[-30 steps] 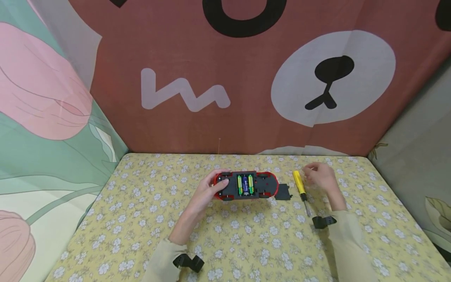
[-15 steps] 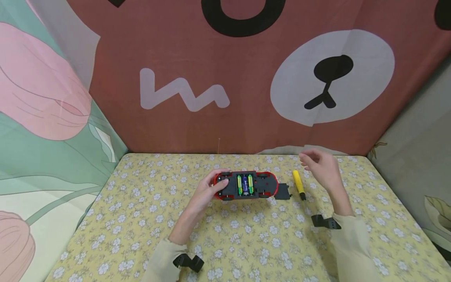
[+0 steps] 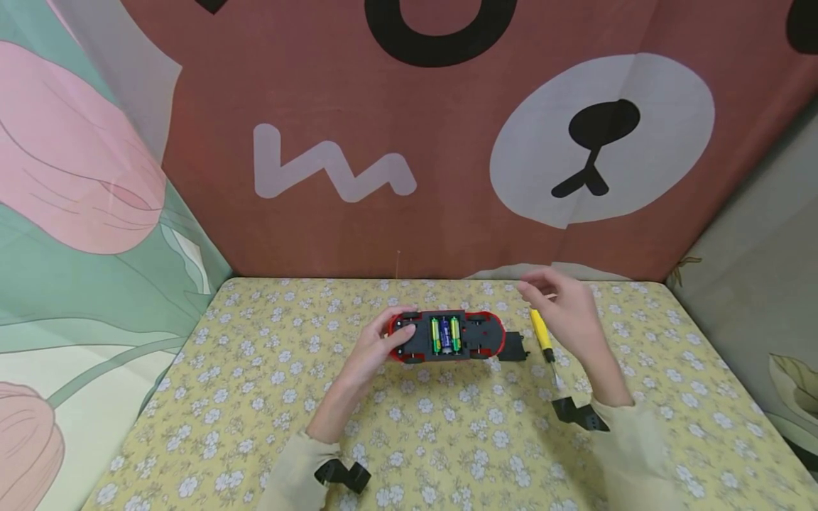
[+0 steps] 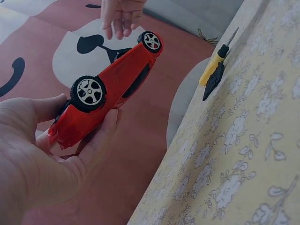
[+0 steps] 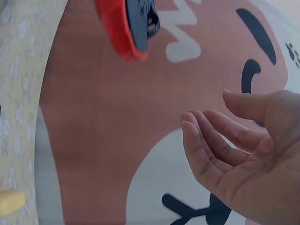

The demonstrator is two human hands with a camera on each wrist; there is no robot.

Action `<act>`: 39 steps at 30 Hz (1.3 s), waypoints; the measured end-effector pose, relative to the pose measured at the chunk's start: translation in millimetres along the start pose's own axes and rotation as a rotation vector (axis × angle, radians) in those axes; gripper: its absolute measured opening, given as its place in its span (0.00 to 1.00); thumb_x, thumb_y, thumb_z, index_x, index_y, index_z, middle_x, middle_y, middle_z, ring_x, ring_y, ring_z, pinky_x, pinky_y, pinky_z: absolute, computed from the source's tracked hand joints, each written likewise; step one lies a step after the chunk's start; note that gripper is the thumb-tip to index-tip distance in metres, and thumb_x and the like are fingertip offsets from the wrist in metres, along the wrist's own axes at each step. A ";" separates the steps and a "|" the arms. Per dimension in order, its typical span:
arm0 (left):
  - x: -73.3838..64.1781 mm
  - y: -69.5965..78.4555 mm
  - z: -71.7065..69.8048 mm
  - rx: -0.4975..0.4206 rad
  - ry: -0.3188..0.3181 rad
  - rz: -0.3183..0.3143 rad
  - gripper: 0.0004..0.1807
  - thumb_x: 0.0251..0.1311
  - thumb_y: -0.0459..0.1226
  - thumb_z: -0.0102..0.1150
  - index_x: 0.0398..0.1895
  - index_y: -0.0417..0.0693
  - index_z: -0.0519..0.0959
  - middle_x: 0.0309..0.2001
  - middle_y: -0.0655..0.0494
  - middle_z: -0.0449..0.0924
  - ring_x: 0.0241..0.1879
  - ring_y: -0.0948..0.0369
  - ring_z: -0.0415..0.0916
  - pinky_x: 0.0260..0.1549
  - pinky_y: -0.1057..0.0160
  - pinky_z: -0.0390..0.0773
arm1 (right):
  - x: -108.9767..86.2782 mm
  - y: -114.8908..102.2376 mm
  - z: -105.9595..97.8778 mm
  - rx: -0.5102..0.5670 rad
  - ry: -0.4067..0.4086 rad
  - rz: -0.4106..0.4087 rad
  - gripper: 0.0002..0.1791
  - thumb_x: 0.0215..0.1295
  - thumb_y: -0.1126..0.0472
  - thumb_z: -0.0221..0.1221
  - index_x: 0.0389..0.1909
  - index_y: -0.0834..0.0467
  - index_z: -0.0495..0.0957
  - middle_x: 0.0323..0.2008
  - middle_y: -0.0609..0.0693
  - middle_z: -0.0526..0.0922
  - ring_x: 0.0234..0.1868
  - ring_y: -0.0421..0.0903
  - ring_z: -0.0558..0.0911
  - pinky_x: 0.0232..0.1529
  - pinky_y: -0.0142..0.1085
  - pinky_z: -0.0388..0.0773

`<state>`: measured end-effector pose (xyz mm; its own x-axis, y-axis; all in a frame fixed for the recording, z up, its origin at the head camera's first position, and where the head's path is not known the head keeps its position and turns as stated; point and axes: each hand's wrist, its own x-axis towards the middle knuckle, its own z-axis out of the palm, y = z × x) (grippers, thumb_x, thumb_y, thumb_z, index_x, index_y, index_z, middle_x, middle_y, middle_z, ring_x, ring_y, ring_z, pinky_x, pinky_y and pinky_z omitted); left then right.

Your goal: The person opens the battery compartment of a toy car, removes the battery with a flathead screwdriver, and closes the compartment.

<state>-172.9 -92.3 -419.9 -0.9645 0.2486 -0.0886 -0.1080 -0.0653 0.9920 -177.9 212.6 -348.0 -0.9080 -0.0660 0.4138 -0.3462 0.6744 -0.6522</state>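
Note:
In the head view my left hand (image 3: 371, 348) grips one end of a red toy car (image 3: 486, 333), thumb on its dark underside and fingers beneath. The car is upside down, held above the table. Its battery compartment stands uncovered, with two green batteries and a blue-purple battery (image 3: 446, 335) side by side in it. My right hand (image 3: 569, 312) is raised above a yellow-handled screwdriver (image 3: 540, 332), to the right of the car. In the right wrist view its fingers (image 5: 204, 150) bend loosely, thumb apart, with nothing between them. The left wrist view shows the car's red side and two wheels (image 4: 88, 92).
A black battery cover (image 3: 513, 346) lies on the table between the car's right end and the screwdriver. Yellow flowered cloth (image 3: 255, 397) covers the table. A brown curtain with a bear print (image 3: 447, 234) hangs along the back edge.
My right hand has lifted away from beside the screwdriver handle, then swung left over it toward the car. The left hand and the car have stayed in place.

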 end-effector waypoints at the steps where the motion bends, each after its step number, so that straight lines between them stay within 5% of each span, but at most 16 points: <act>1: -0.3 0.7 0.2 0.001 0.000 -0.002 0.27 0.73 0.39 0.61 0.73 0.44 0.71 0.63 0.40 0.75 0.49 0.55 0.83 0.44 0.59 0.83 | -0.8 -2.5 2.1 0.004 -0.001 -0.010 0.13 0.75 0.59 0.63 0.51 0.65 0.84 0.40 0.58 0.87 0.40 0.54 0.85 0.43 0.49 0.81; 14: 0.6 -0.1 0.0 -0.003 -0.004 -0.006 0.27 0.73 0.40 0.61 0.73 0.44 0.71 0.63 0.40 0.75 0.48 0.56 0.83 0.43 0.59 0.83 | -8.0 -24.2 25.5 0.023 -0.059 -0.069 0.11 0.73 0.62 0.65 0.50 0.62 0.85 0.39 0.54 0.87 0.42 0.52 0.85 0.43 0.50 0.83; 39: -0.6 1.2 3.0 0.017 0.001 0.009 0.25 0.73 0.40 0.62 0.71 0.46 0.74 0.61 0.42 0.75 0.43 0.58 0.83 0.40 0.61 0.83 | -20.9 -44.6 63.3 0.022 -0.180 -0.309 0.13 0.65 0.66 0.71 0.49 0.64 0.85 0.42 0.56 0.83 0.39 0.48 0.83 0.38 0.40 0.84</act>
<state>-171.7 -89.7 -418.4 -0.9656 0.2474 -0.0794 -0.0950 -0.0515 0.9941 -158.5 137.4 -367.8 -0.7859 -0.3939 0.4767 -0.6142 0.5864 -0.5281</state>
